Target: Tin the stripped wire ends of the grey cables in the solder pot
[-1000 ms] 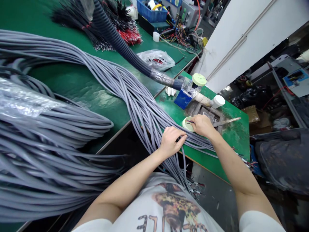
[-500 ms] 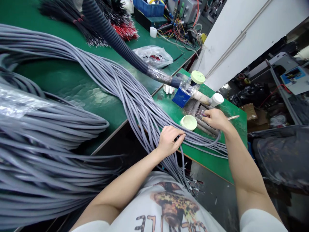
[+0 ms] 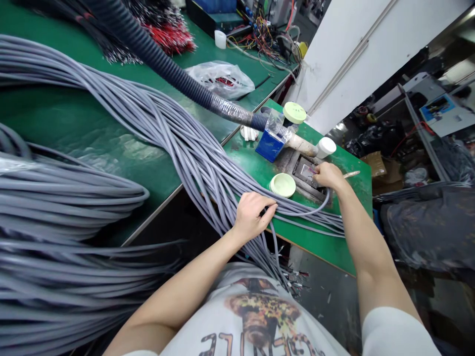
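Note:
My right hand [image 3: 328, 175] is closed on the end of a grey cable [image 3: 326, 200], which loops up from the bundle. Thin wire ends at its fingertips point over a small dark metal pot with a shiny square surface, apparently a solder pot [image 3: 307, 171]. My left hand [image 3: 253, 213] lies on the long bundle of grey cables [image 3: 200, 153], fingers curled around one or more of them; the exact grip is partly hidden. Just in front of the pot stands a pale open tub [image 3: 282, 186].
A ribbed black hose [image 3: 178, 74] crosses to a blue box [image 3: 269, 145] and a nozzle beside the pot. A white jar [image 3: 326, 147], a round pale lid [image 3: 294, 112] and a brush handle [image 3: 351, 174] are nearby. Another coil of grey cables [image 3: 74, 193] fills the left. A plastic bag [image 3: 222, 79] lies behind.
The whole view has shifted, so things appear slightly further left. My right hand has drawn back a little from the pot's middle, uncovering its shiny surface. My left hand stays on the bundle.

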`<state>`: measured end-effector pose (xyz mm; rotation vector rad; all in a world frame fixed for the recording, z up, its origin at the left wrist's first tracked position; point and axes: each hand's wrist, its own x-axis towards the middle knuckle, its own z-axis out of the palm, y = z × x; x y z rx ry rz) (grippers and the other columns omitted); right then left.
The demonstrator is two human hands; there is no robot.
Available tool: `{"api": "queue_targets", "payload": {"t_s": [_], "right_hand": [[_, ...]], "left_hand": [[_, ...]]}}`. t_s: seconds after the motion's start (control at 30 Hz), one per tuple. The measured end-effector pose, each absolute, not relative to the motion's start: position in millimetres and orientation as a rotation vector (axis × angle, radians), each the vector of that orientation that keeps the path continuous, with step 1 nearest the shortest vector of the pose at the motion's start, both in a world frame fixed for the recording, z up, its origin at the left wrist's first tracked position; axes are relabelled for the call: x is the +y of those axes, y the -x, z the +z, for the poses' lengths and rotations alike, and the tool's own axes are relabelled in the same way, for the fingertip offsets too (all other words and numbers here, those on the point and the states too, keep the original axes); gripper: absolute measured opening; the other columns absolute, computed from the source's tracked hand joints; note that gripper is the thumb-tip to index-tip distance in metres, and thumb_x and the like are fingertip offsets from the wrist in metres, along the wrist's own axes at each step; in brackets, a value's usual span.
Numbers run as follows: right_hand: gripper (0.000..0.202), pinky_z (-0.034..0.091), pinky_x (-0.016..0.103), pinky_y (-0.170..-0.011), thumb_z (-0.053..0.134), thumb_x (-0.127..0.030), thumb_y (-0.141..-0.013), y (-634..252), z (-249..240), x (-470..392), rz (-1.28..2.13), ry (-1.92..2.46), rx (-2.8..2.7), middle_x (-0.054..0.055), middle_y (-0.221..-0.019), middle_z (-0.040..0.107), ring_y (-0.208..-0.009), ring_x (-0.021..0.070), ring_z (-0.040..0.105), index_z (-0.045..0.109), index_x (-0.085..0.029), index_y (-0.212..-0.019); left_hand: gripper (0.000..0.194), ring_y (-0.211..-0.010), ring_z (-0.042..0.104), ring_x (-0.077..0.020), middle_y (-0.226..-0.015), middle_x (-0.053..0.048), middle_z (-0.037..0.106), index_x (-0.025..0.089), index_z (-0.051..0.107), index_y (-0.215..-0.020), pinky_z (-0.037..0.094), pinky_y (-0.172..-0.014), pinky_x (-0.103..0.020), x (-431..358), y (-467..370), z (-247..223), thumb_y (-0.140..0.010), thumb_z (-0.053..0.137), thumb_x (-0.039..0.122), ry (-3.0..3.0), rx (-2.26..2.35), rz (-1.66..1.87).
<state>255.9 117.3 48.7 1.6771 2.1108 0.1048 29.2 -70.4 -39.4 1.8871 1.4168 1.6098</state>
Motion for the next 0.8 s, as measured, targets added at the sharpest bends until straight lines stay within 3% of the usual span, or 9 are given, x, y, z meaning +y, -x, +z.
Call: {"api": "queue_targets", "payload": {"t_s": [0.37,0.63,0.8], "right_hand": [[0.027,0.041,0.027,-0.063,0.055,-0.025,-0.075,-253,43,120,0.101,-1.686,2.084,0.013,-0.093,0.072,-0.086,0.0242,0.066,0.073,-0.016,-0.093],[0.023,0.035,0.026,-0.060,0.054,-0.025,-0.076,-250,54,115,0.096,-1.681,2.123,0.009,-0.085,0.072,-0.079,0.0210,0.064,0.073,-0.017,-0.086],[0.025,0.030,0.028,-0.061,0.049,-0.030,-0.083,-229,80,80,0.057,-1.422,2.519,0.006,-0.076,0.069,-0.072,0.0183,0.057,0.069,-0.017,-0.076]], "left_hand": [[0.005,-0.076,0.060,-0.0165,-0.080,-0.002,0.071,0.021,0.065,-0.086,0.040,-0.074,-0.034,-71,-29,-40,-0.086,0.060,0.024,-1.893,1.422,1.602],[0.006,-0.076,0.061,-0.0161,-0.081,-0.002,0.072,0.022,0.065,-0.086,0.039,-0.075,-0.034,-71,-30,-40,-0.086,0.060,0.023,-1.904,1.423,1.591],[0.005,-0.077,0.061,-0.0163,-0.082,-0.001,0.072,0.022,0.065,-0.086,0.039,-0.076,-0.034,-71,-30,-40,-0.086,0.060,0.023,-1.908,1.423,1.587]]}}
